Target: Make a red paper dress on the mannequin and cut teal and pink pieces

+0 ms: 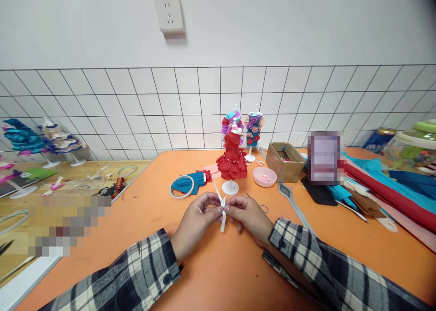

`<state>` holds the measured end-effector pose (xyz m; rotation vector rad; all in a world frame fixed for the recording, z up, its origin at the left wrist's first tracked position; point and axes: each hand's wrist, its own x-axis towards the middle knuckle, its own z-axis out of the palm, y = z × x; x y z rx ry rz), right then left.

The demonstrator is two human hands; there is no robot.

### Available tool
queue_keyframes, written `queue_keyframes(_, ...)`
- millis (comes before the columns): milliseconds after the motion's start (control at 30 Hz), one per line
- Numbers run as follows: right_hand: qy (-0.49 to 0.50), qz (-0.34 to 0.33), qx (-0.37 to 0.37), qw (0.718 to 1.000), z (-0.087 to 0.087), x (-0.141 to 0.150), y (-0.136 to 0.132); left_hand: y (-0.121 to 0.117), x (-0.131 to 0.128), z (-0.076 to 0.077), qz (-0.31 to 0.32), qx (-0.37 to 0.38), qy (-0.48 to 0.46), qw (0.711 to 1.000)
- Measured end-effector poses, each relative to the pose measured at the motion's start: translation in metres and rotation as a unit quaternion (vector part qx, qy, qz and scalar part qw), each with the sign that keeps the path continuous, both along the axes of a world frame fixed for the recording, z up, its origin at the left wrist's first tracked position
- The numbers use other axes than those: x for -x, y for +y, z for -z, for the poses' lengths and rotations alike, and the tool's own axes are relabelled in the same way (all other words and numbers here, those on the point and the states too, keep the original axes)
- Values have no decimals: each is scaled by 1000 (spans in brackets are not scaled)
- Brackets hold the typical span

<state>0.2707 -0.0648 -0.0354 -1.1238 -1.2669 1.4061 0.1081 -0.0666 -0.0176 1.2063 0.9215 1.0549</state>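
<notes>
Both hands meet over the orange tabletop, in the middle of the view. My left hand (204,211) pinches a thin white strip (223,224) between thumb and fingers. From the other side my right hand (248,213) pinches the same strip near its middle, where it looks folded or knotted. One long end points up and away, and a short end hangs toward me. Fingertips hide part of the fold. Just beyond the hands stands a small dress form in a ruffled red dress (232,156) on a white round base (230,188).
Behind are two more dressed forms, one with a blue flowered dress (253,129). A pink bowl (265,178), cardboard box (285,163) and grey-handled tool (296,206) lie right. Blue folded material (189,183) with a white ring (172,193) lies left. Crepe-like rolls (384,184) fill the far right.
</notes>
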Motion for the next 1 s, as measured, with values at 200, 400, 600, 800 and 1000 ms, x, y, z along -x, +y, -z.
queue_keyframes(200,-37,21,-12,999,1,3,-2,2,-1,0,-27,-29,30,999)
queue_keyframes(400,-42,26,-24,999,2,4,-3,3,-2,1,-22,-29,14,999)
queue_keyframes(600,3,-2,-8,1000,2,5,-5,0,0,0,-13,-13,0,1000)
queue_keyframes(800,-224,61,-352,907,-4,2,-14,-7,-5,1,-3,90,-153,984)
queue_keyframes(1000,-256,82,-382,884,-4,-1,-14,-8,-7,3,-16,94,-191,977)
